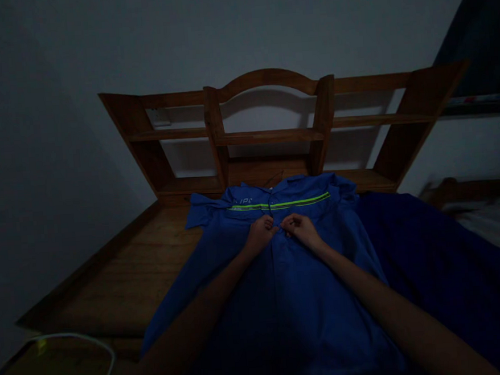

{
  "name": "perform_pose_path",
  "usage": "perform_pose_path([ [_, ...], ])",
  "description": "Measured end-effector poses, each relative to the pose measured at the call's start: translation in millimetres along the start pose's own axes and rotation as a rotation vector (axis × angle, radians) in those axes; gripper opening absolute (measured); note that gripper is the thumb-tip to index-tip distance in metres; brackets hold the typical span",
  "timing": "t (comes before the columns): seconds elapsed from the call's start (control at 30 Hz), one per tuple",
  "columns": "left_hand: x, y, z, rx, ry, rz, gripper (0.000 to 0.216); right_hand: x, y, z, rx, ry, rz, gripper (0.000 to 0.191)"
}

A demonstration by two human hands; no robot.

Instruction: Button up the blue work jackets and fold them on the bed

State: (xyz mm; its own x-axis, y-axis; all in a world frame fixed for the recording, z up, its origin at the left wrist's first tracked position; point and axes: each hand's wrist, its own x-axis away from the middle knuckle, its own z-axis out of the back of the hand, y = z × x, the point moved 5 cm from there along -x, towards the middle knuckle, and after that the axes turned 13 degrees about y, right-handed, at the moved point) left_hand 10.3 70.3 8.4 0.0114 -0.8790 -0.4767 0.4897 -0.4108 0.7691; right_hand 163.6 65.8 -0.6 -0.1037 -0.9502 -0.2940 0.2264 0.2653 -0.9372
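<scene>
A blue work shirt (283, 288) with a bright green reflective stripe across the chest lies flat, front up, on a wooden bed platform (152, 257). My left hand (260, 234) and my right hand (301, 228) meet at the shirt's front placket just below the stripe. Both hands are closed in a pinch on the fabric edges at the placket. Whether a button is between the fingers is too dark to tell. The collar points away from me toward the headboard.
A wooden headboard with open shelves (272, 134) stands against the grey wall behind the shirt. Dark blue cloth (444, 265) covers the platform on the right. A white cable (85, 344) loops at the lower left. The room is dim.
</scene>
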Motion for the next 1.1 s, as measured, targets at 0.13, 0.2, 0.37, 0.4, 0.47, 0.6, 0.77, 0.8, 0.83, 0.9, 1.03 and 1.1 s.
perform_pose_path([
  [0.13, -0.5, 1.4, 1.7, 0.017, -0.03, 0.027, 0.022, 0.3, -1.9, 3.4, 0.029, 0.004, -0.048, 0.037],
  [0.2, -0.9, 3.1, 3.8, 0.019, -0.039, 0.047, 0.025, 0.9, -4.4, 4.2, 0.008, -0.022, -0.08, 0.042],
  [0.37, -0.8, 7.4, 8.0, 0.03, -0.032, 0.052, 0.028, 0.9, -7.1, 4.8, -0.054, -0.057, -0.137, 0.042],
  [0.4, -0.5, 8.1, 8.4, 0.028, -0.027, 0.045, 0.027, 0.7, -7.2, 4.8, -0.066, -0.059, -0.14, 0.041],
  [0.47, 0.2, 9.2, 8.8, 0.022, -0.019, 0.032, 0.024, 0.4, -7.5, 4.5, -0.092, -0.064, -0.151, 0.038],
  [0.6, 1.2, 10.3, 7.7, 0.018, -0.01, 0.023, 0.018, 0.5, -9.4, 4.4, -0.117, -0.06, -0.164, 0.032],
  [0.77, 0.3, 7.0, 6.3, -0.011, 0.017, 0.034, 0.018, 0.9, -11.8, 4.7, -0.103, -0.037, -0.18, 0.024],
  [0.8, 0.2, 6.4, 5.9, -0.012, 0.012, 0.037, 0.018, 1.1, -12.2, 4.8, -0.099, -0.036, -0.181, 0.023],
  [0.83, 0.2, 6.1, 5.7, -0.009, 0.004, 0.042, 0.017, 1.3, -12.6, 4.8, -0.095, -0.036, -0.18, 0.022],
  [0.9, 0.6, 6.6, 6.0, 0.006, -0.008, 0.054, 0.017, 1.6, -12.9, 5.2, -0.086, -0.034, -0.175, 0.021],
  [1.03, 1.7, 12.5, 9.1, 0.018, -0.009, 0.048, 0.014, 2.1, -11.6, 4.9, -0.072, -0.039, -0.165, 0.023],
  [1.1, 2.2, 15.7, 10.3, 0.008, -0.009, 0.04, 0.011, 2.1, -10.6, 4.1, -0.074, -0.046, -0.159, 0.026],
])
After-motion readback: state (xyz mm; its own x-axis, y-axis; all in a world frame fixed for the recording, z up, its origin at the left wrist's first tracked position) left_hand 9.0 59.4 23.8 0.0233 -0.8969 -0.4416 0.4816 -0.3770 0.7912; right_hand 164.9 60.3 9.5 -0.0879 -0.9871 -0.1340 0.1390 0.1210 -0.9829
